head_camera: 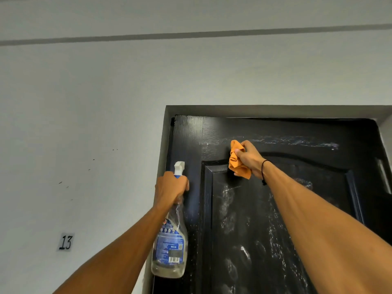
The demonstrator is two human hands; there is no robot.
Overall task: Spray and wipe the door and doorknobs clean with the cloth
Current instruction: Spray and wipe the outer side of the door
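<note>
A black panelled door fills the lower right, streaked with white spray marks along its top rail and down the panel. My right hand grips a crumpled orange cloth and holds it against the door at the upper left corner of the raised panel. My left hand grips the neck of a clear spray bottle with a white nozzle and blue label, held upright beside the door's left edge. No doorknob is in view.
A grey door frame surrounds the door. A pale wall spreads to the left, with a small "13" label low on it. A dark band runs across the wall high above.
</note>
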